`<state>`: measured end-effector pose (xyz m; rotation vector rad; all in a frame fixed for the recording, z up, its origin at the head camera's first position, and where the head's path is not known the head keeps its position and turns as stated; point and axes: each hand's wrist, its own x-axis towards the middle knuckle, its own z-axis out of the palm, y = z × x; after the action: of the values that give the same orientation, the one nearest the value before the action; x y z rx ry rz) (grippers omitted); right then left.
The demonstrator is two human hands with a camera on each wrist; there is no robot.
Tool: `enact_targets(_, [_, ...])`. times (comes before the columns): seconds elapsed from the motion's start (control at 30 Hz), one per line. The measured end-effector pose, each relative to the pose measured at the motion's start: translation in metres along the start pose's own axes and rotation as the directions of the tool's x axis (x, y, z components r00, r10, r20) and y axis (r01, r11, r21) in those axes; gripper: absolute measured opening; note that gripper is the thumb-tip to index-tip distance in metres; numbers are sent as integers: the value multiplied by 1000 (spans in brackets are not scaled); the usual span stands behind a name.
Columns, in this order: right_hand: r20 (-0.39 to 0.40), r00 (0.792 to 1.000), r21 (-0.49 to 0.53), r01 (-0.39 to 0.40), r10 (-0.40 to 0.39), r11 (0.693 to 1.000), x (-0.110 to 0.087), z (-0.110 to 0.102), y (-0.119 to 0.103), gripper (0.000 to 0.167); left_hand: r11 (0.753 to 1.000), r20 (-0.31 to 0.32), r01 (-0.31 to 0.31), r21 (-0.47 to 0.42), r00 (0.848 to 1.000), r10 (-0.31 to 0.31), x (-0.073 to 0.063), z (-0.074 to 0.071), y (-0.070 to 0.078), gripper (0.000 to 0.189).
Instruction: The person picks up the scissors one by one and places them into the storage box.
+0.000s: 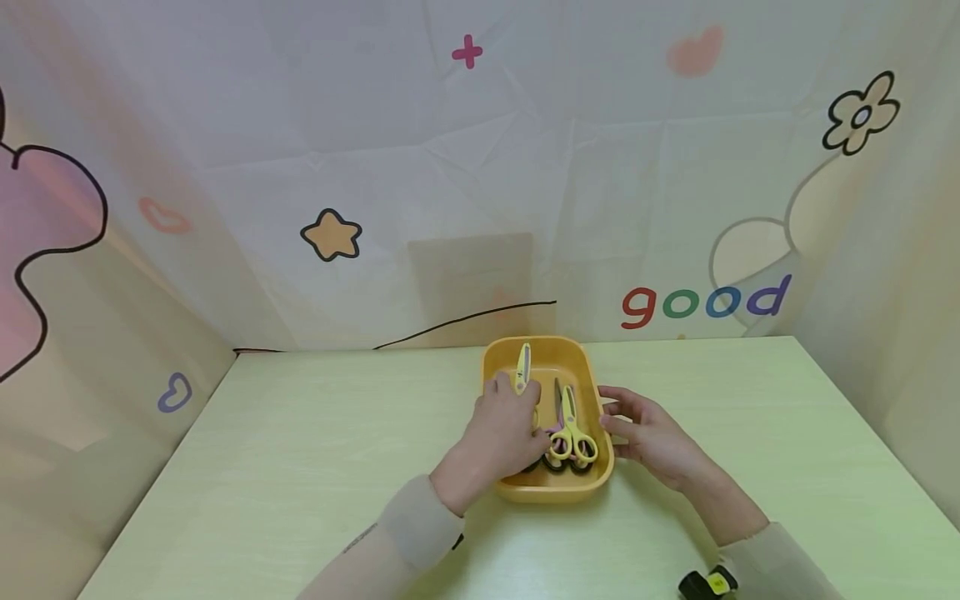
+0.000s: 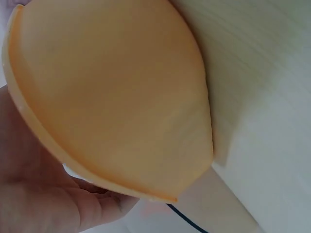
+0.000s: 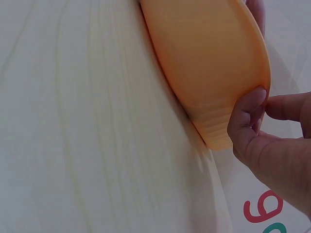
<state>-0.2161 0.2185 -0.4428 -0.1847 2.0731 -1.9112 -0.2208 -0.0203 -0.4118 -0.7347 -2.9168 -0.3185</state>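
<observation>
A yellow-orange plastic tray (image 1: 551, 493) rests on the table with several pairs of scissors inside. My left hand (image 1: 502, 429) reaches over its left side and grips a pair of yellow scissors (image 1: 522, 367), whose blades point away past the knuckles; the handles are hidden under the hand. To the right of that hand lie another pair of yellow scissors (image 1: 573, 429) and darker-handled ones beneath. My right hand (image 1: 648, 433) pinches the tray's right rim, thumb on top and curled fingers against the outer wall (image 3: 209, 53) in the right wrist view.
The pale wooden table (image 1: 337, 433) extends on both sides of the tray, which stands close to its back edge. Behind hangs a white printed cloth (image 1: 480, 183), with more cloth at the left and right. A black device (image 1: 705, 583) sits by the right wrist.
</observation>
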Motion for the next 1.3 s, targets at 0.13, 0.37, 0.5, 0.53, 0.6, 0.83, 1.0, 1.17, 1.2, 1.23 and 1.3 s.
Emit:
enact_targets(0.13, [7,1000,-3,3,-3,1000,0,-1,0,58,999,33,21,49,999,-23,2,2,3,43])
enact_targets(0.37, [5,1000,-2,-2,2,1000,0,0,-1,58,984,102,19,175,994,-38,1,1,7,61])
enact_targets(0.5, [6,1000,-6,-8,8,1000,0,0,-1,58,982,122,26,188,991,-49,-1,0,8,62])
enact_targets(0.53, [6,1000,-8,-8,8,1000,0,0,-2,58,982,122,27,187,991,-51,-2,0,8,60])
enact_targets(0.6, [6,1000,-8,-6,6,1000,0,0,-2,58,980,120,25,195,992,-49,-3,0,8,57])
enact_targets(0.83, [4,1000,-10,-3,3,1000,-1,0,-5,57,974,68,0,228,998,-16,-5,0,7,50])
enact_targets(1.0, [5,1000,-21,-1,1,1000,-1,-2,-5,57,982,66,-8,187,998,-4,-7,-2,5,52])
enact_targets(1.17, [-1,1000,-101,15,-15,995,-4,-4,-3,56,993,83,-42,112,996,33,-10,-1,-2,56])
enact_targets(1.2, [-6,1000,-135,19,-20,991,-5,-4,-2,55,995,78,-54,82,996,48,-11,0,-4,53])
enact_targets(1.23, [-12,1000,-167,25,-27,986,-6,-4,-2,55,997,71,-66,48,996,63,-12,0,-7,50])
enact_targets(1.3, [-26,999,-234,37,-44,972,-8,-4,-1,53,995,53,-89,-36,995,90,-15,-2,-12,44])
